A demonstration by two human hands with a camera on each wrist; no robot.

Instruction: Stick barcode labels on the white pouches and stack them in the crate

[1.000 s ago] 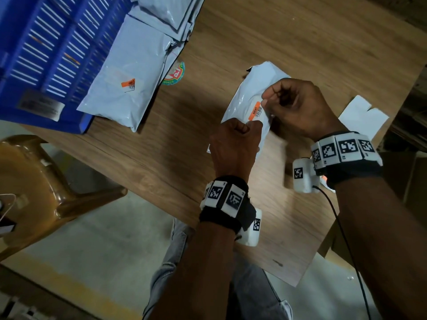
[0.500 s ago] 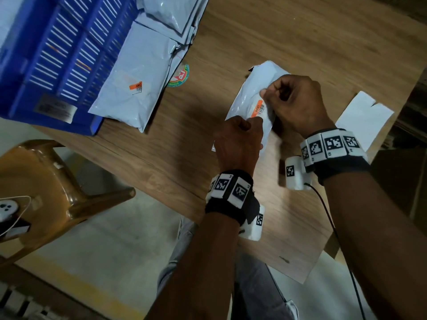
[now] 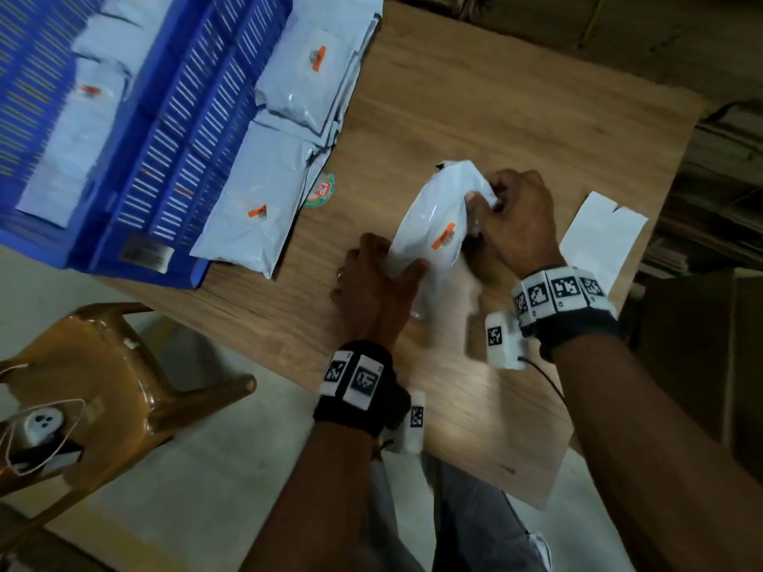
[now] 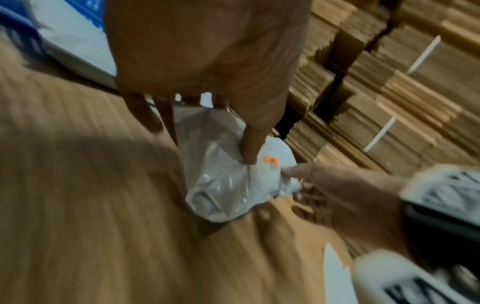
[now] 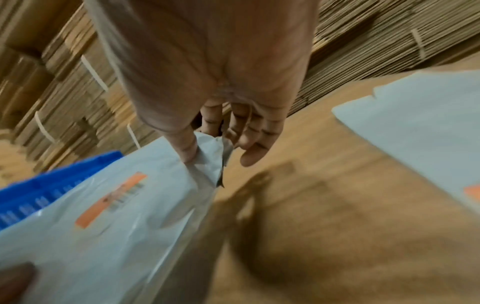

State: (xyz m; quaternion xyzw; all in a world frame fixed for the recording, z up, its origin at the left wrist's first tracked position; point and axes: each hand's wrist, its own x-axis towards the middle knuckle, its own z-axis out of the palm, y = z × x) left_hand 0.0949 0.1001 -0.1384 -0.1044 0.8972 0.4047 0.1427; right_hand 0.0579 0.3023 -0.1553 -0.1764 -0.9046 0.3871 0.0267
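Note:
A white pouch with an orange barcode label is held above the wooden table. My left hand grips its near left edge, thumb on top. My right hand pinches its right edge between thumb and fingers. The label sits flat on the pouch. The blue crate stands at the left with labelled pouches inside it.
Several labelled pouches lie stacked on the table against the crate's right side. A white label backing sheet lies to the right of my right hand. A brown plastic stool stands at lower left. Flat cardboard stacks line the far side.
Both hands have stopped pressing the label and now hold the pouch by its edges. The pouch is raised and tilted. The view has shifted, so more of the crate shows.

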